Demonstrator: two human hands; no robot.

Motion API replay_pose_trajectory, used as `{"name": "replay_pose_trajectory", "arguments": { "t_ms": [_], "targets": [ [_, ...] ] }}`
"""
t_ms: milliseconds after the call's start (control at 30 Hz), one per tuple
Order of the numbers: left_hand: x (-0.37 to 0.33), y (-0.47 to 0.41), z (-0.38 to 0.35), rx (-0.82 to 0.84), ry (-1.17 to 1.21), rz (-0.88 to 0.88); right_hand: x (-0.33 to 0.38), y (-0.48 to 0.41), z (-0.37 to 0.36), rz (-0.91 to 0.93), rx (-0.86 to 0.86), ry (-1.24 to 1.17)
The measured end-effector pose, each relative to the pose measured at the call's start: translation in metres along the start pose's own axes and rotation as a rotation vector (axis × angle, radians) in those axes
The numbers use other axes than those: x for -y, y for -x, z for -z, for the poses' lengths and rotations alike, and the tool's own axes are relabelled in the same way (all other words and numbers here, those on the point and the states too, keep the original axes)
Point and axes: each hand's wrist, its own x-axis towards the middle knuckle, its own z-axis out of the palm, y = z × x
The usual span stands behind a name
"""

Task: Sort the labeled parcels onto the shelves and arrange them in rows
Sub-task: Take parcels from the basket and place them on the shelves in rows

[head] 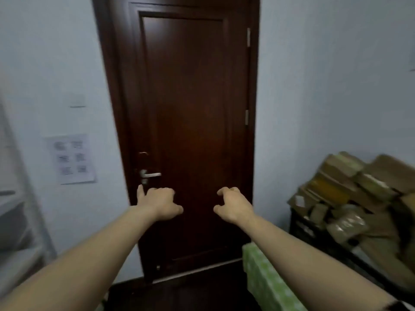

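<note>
1. Out at arm's length, the left hand and the right hand are raised side by side with a gap between them. Each has its fingers loosely curled and its thumb standing off, and neither holds anything
2. Just behind them is a closed dark brown door, its silver lever handle a little above the left hand. Whether either hand touches the wood cannot be told
3. The parcels, brown cardboard boxes and padded bags, lie in an uneven heap on a dark stand by the right wall, well apart from the right hand
4. With no parcel in hand, a jumbled heap and no tidy row in view, the sorting looks to be mostly left to do
5. A pale frame at the left edge may be shelving, but it is too blurred to say
6. The walls are pale, with a printed sheet of square codes and a switch left of the door. A green-patterned box sits low on the right over a dark floor
</note>
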Motion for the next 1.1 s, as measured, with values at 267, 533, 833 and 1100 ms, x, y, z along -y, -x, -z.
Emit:
{"name": "replay_pose_trajectory", "arguments": {
  "t_ms": [267, 533, 833, 1100],
  "targets": [
    [-0.254, -0.067, -0.061, 0.101, 0.067, -0.444, -0.219, 0.030, 0.077, -0.410, -0.147, -0.018],
    [-0.471, -0.123, -0.133, 0.310, 0.326, -0.750, -0.393, 0.046, 0.147, -0.754, -0.326, -0.071],
    [-0.588, -0.153, -0.224, 0.349, 0.362, -0.542, -0.525, 0.056, 0.136, -0.976, -0.380, -0.358],
    [-0.640, -0.181, -0.268, 0.283, 0.301, -0.358, -0.597, 0.010, 0.114, -0.816, -0.170, -0.433]
  ]
}}
